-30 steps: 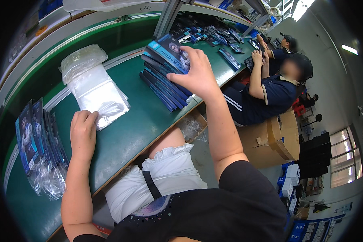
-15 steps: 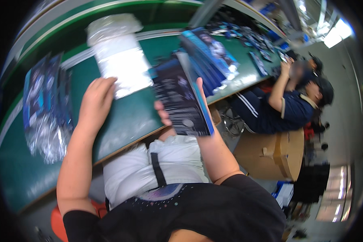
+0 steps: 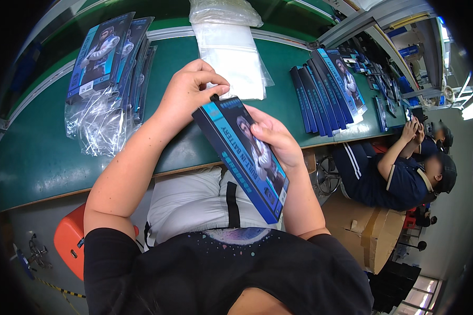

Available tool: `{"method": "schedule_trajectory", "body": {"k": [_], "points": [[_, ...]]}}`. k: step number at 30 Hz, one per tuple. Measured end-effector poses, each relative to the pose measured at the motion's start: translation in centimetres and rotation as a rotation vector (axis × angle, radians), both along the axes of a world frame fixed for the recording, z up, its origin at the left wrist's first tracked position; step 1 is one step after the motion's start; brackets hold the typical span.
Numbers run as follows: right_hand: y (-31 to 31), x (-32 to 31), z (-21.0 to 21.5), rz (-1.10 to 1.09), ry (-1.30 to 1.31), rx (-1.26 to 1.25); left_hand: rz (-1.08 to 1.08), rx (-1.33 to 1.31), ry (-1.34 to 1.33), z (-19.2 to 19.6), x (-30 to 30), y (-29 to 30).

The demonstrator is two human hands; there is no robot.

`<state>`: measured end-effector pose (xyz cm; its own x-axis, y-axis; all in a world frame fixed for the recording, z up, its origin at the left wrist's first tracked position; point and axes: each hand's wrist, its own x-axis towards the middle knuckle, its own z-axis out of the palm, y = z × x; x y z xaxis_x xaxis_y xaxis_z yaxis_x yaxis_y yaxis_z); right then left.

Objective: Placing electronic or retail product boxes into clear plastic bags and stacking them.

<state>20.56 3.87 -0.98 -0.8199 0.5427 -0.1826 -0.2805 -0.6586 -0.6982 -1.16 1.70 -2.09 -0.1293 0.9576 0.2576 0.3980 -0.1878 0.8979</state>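
Both hands are holding one blue retail box (image 3: pixel 242 157) above the lap, just off the green table (image 3: pixel 47 157) edge.

From the head view: the right hand (image 3: pixel 273 139) is wrapping its fingers round the box's long side, closed on it, while the left hand (image 3: pixel 189 94) is pinching the top corner. The box looks light, stiff and glossy, likely slippery, so gripping by the edges seems safest. Beyond the left hand's grip, clear bags (image 3: pixel 231 52) are lying; bagged boxes (image 3: pixel 108 79) sit left of it, stacked boxes (image 3: pixel 326 89) right.
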Motion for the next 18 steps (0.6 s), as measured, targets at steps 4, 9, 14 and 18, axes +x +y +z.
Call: {"method": "schedule_trajectory", "body": {"k": [4,9,14,18], "points": [[1.9,-1.7,0.7,-0.025,0.015,-0.006,-0.029,0.162,-0.033,-1.5,-1.2,0.5],[2.7,0.0,0.9,-0.109,-0.227,0.217,0.048,-0.235,-0.411,-1.0,-1.3,0.4],[2.8,1.0,0.8,-0.135,-0.345,0.25,0.037,-0.188,-0.235,-0.3,-0.8,-0.4],[2.5,0.8,0.8,-0.215,-0.385,0.338,0.091,-0.011,0.136,0.2,-1.0,-0.8]]}}
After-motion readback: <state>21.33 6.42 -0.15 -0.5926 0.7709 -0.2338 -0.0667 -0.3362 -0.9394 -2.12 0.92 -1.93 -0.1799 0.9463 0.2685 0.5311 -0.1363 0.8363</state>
